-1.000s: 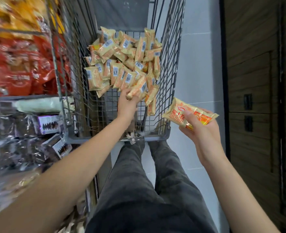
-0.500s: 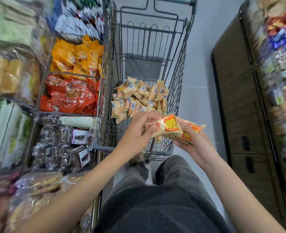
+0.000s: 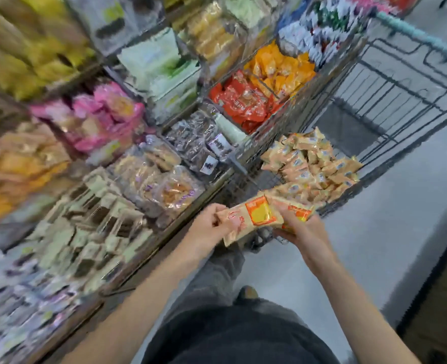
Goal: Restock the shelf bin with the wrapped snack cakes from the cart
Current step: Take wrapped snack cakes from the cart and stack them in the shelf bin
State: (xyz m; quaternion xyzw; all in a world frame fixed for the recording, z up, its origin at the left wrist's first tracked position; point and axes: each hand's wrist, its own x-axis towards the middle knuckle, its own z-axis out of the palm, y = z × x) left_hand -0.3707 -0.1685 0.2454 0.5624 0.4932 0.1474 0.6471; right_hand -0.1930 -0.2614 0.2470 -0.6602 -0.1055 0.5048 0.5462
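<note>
Both hands gather stock above the near edge of the grey wire cart (image 3: 390, 82): the left hand (image 3: 211, 223) and the right hand (image 3: 305, 228) each grasp tan-and-orange wrapped snack cakes (image 3: 253, 219), probably bunching them for one trip to the shelf bin.
</note>
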